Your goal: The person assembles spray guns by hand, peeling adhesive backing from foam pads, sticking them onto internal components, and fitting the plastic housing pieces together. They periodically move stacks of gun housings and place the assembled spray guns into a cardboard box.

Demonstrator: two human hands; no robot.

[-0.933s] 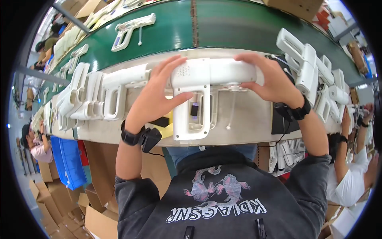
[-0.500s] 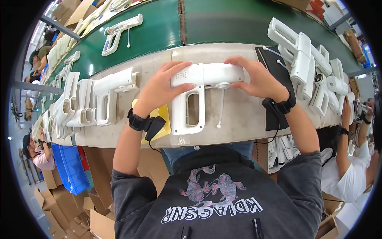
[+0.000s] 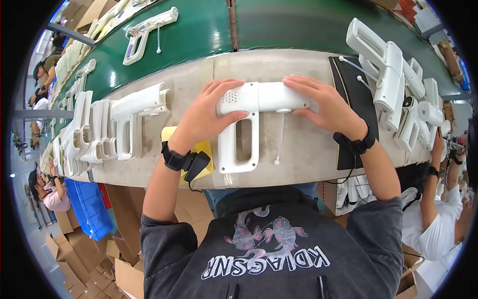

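Observation:
A white gun-shaped plastic housing [image 3: 271, 95] lies on the table before me, its barrel across and its looped handle toward my body. My left hand [image 3: 201, 118] grips the rear end, thumb below a patch of small holes and fingers along the upper edge. Around the front of the barrel my right hand [image 3: 329, 108] is closed, fingers over the top and thumb beneath. From the barrel's underside a thin white rod [image 3: 281, 139] with a small ball tip reaches toward me. A yellow piece [image 3: 204, 158] lies partly behind my left wrist.
Several white housing shells [image 3: 127, 117] stand in a row at the left. Assembled white guns [image 3: 389, 79] are piled at the right, beside a black mat [image 3: 351, 127]. Another open gun [image 3: 149, 35] rests on the green belt [image 3: 199, 35] beyond. A blue bin [image 3: 89, 208] sits below left. A co-worker's arm [image 3: 432, 182] is at the right.
My right fingers have slid further over the barrel's top and lie flatter along it. The housing has tilted slightly, its front end a little lower. The whole view has shifted a little.

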